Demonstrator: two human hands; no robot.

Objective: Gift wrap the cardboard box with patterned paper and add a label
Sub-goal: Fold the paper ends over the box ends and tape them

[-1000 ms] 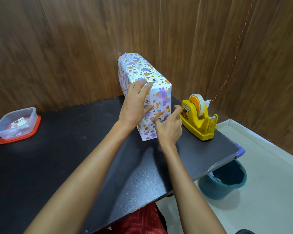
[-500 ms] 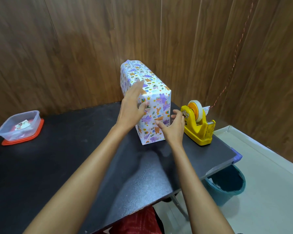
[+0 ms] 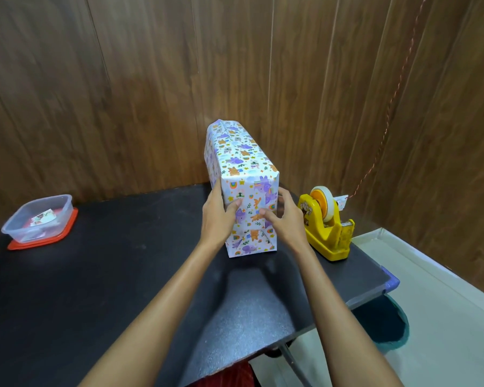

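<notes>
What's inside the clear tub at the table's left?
A small printed paper piece, possibly a label, lies inside the clear tub, which sits on a red lid. Anything beneath the paper is covered; its print is unreadable.

Pretty plain corner setup: the space is closed in by dark wood-panel walls [image 3: 151,93], with a thin red cord [image 3: 397,88] seen running down the right one. A black speckled tabletop [image 3: 95,289] is set into the corner. A pale floor [image 3: 444,317] is seen below, and a teal bucket [image 3: 386,328] is tucked partly under the tabletop's edge.
</notes>
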